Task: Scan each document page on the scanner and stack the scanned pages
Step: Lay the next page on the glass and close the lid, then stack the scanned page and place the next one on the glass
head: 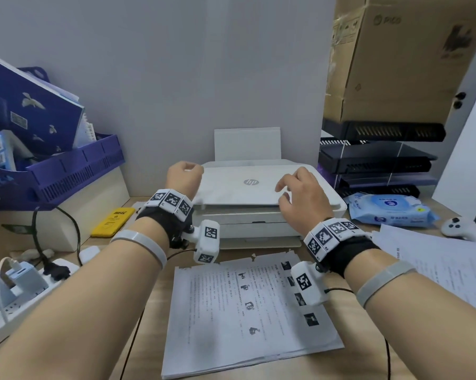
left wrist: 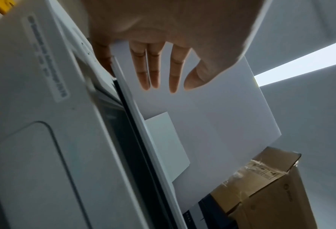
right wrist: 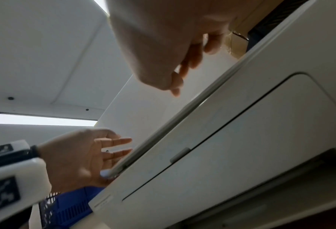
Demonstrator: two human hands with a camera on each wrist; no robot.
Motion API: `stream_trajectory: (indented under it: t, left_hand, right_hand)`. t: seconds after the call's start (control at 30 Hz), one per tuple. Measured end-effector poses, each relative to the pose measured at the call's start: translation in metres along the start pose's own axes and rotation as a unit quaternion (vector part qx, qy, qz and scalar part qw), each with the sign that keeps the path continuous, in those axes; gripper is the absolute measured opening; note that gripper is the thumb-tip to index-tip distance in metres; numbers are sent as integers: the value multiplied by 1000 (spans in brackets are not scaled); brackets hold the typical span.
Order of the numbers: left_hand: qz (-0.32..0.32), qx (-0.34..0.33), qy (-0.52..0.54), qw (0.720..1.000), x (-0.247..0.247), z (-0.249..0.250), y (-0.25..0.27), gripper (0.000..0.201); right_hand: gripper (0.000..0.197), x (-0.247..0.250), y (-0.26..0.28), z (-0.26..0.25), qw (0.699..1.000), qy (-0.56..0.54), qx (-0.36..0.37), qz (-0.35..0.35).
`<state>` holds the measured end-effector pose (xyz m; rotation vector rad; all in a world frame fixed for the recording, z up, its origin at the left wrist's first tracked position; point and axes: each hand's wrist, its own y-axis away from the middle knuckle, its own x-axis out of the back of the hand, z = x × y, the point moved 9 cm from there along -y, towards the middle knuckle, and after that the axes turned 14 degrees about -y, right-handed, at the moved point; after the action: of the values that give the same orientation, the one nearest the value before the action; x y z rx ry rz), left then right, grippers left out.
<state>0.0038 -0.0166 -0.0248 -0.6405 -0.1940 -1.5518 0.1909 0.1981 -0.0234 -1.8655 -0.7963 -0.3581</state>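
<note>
Obs: white HP flatbed printer-scanner (head: 258,204) sits at 12 o'clock on the pale wood desk (head: 99,311). Its thin white plastic lid (head: 239,185) is lifted a crack at the front; left-wrist view shows a dark gap over the glass.

Your left hand (head: 184,179) is at the lid's 9 o'clock corner, fingers (left wrist: 143,68) straight w/ tips slipped under the edge, nothing gripped. Your right hand (head: 299,193) hovers over the lid's 3 o'clock side, fingers loosely bent, holding nothing; contact w/ lid can't be told.

Docs: stack of white printed A4 pages (head: 247,311) lies flat at 6 o'clock, just in front of the scanner. More loose printed sheets (head: 436,259) at 4 o'clock.

Handling, est.: lid is light, stiff, hinged at the back, so lift at the front edge, both corners, evenly. Pages are thin, floppy, prob. slippery on each other; pinch one corner of the top sheet, peel it off alone, support it w/ the other hand. No sheet visible on the glass.
</note>
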Motion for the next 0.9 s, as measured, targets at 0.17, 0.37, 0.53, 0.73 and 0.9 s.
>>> stream_trajectory:
  t: [0.17, 0.37, 0.53, 0.73, 0.9]
  left_hand:
    - [59, -4, 45, 997, 24, 13, -4, 30]
    - [93, -41, 64, 993, 38, 30, -16, 33]
    - [95, -59, 75, 991, 36, 34, -26, 17]
    - [115, -96, 81, 985, 37, 42, -40, 21]
    - [77, -59, 68, 993, 30, 42, -63, 62]
  right_hand:
    - [10, -4, 7, -33, 991, -19, 132, -19]
    - [35, -29, -1, -11, 996, 35, 44, -75]
    - [38, -28, -11, 17, 994, 13, -98, -51]
    - [47, -20, -11, 67, 855, -347, -378, 79]
    - [50, -25, -16, 76, 683, -554, -462, 118]
